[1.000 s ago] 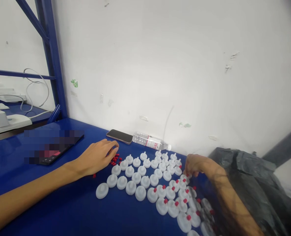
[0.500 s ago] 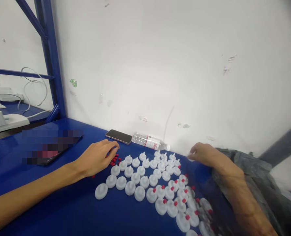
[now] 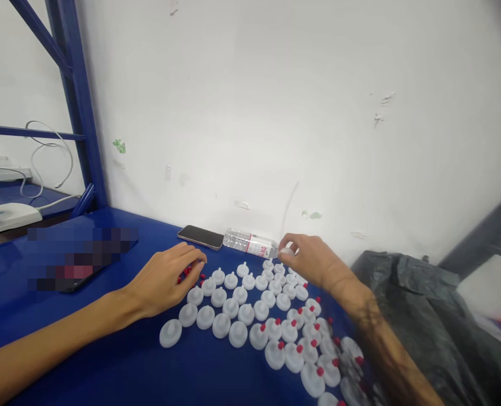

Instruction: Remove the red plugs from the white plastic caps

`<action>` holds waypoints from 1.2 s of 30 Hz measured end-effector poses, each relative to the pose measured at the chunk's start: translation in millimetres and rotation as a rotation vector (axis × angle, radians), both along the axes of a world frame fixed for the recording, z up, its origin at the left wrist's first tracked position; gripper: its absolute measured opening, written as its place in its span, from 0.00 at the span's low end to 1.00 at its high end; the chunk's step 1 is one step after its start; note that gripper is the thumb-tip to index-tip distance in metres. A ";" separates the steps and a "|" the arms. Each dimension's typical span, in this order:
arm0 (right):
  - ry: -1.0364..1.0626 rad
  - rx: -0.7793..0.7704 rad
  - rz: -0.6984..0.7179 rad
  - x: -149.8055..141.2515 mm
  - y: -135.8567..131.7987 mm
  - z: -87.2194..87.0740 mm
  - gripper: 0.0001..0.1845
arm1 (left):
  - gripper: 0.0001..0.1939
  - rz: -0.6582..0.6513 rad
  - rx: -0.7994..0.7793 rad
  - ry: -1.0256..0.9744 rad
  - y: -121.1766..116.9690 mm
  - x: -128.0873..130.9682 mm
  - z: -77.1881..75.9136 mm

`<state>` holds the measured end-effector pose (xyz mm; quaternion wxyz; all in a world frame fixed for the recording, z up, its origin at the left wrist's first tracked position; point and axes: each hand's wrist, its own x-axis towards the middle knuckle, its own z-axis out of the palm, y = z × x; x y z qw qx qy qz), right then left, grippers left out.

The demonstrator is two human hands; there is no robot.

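Observation:
My left hand (image 3: 165, 279) hovers by a small pile of red caps (image 3: 186, 272) at the left of the blue table. Its fingers bend down toward the thumb in a pinch; whatever is at the fingertips is hidden. Behind the far end of the rows, my right hand (image 3: 311, 259) has a white disc-shaped piece (image 3: 286, 251) between thumb and fingers, overlapping the bottle's cap end. Many white round discs with short stems (image 3: 221, 325) stand on the table between both hands. Those toward the right (image 3: 275, 354) carry red caps on their stems; the left ones are bare.
A phone (image 3: 200, 237) and a clear water bottle (image 3: 250, 243) lie along the white wall. On the left is a dark flat device (image 3: 98, 265), partly pixelated. A grey plastic bag (image 3: 406, 299) sits at the right, and a blue metal post (image 3: 81, 107) rises at the left.
My right hand has moved left with the white disc, from beyond the right side of the rows to the bottle's cap end. The left hand stays near the red caps. The view has shifted slightly.

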<state>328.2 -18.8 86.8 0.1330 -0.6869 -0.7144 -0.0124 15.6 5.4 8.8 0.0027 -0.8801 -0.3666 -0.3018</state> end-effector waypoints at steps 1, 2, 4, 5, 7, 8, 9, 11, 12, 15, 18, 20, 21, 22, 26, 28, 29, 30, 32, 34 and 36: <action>0.019 0.002 0.026 -7.9 -1.7 -2.0 0.06 | 0.12 -0.019 0.018 0.005 -2.1 0.9 0.7; 0.040 0.004 0.052 -16.2 -3.7 -3.9 0.05 | 0.12 -0.030 0.041 0.008 -4.4 1.8 1.0; 0.077 0.010 0.091 -33.5 -8.9 -6.8 0.03 | 0.11 -0.034 0.094 0.005 -9.2 3.7 -0.2; 0.093 0.017 0.101 -42.3 -11.9 -7.7 0.04 | 0.10 -0.034 0.118 0.000 -11.8 4.7 -1.5; 0.125 0.036 0.122 -59.1 -18.6 -8.7 0.08 | 0.11 -0.063 0.152 -0.005 -17.3 6.7 -4.9; 0.147 0.051 0.139 -67.0 -22.2 -9.2 0.10 | 0.11 -0.084 0.161 -0.003 -20.1 7.7 -6.6; 0.165 0.067 0.163 -74.5 -25.8 -9.9 0.12 | 0.12 -0.106 0.168 -0.004 -22.7 8.8 -8.0; 0.181 0.099 0.221 -87.7 -33.0 -12.2 0.15 | 0.13 -0.157 0.185 -0.011 -27.3 10.9 -9.3; 0.170 0.115 0.250 -93.2 -36.3 -13.6 0.16 | 0.12 -0.186 0.197 -0.015 -28.9 11.9 -9.1; 0.107 0.155 0.298 -104.5 -43.6 -17.0 0.16 | 0.06 -0.253 0.244 -0.021 -31.2 14.0 -6.4; 0.078 0.166 0.285 -108.5 -46.2 -17.8 0.15 | 0.02 -0.254 0.280 -0.016 -30.8 14.3 -4.5; 0.094 0.170 0.277 -108.6 -46.3 -17.3 0.17 | 0.02 -0.258 0.274 -0.032 -30.5 13.9 -5.5; 0.107 0.174 0.271 -108.5 -46.3 -16.8 0.17 | 0.02 -0.259 0.257 -0.041 -30.4 13.6 -6.5; 0.120 0.182 0.263 -108.3 -46.6 -16.2 0.17 | 0.02 -0.263 0.241 -0.055 -30.4 13.4 -7.6; 0.233 0.151 0.251 -108.0 -50.4 -12.2 0.07 | 0.05 -0.238 0.167 -0.099 -29.4 12.2 -8.7; 0.288 0.120 0.296 -107.2 -53.3 -9.6 0.14 | 0.07 -0.212 0.156 -0.146 -27.6 10.9 -7.1; 0.292 0.111 0.327 -106.4 -54.5 -8.4 0.17 | 0.08 -0.196 0.152 -0.170 -26.4 10.1 -6.1; 0.276 0.106 0.362 -105.5 -55.4 -7.5 0.19 | 0.08 -0.179 0.145 -0.192 -25.1 9.3 -5.1; 0.224 0.090 0.415 -103.7 -56.0 -6.7 0.20 | 0.09 -0.152 0.125 -0.215 -22.3 7.8 -3.7; 0.185 0.074 0.427 -102.8 -55.1 -7.5 0.22 | 0.09 -0.126 0.114 -0.212 -19.9 6.9 -3.1; 0.169 0.064 0.420 -102.9 -53.3 -9.1 0.20 | 0.10 -0.116 0.113 -0.193 -18.7 6.7 -3.2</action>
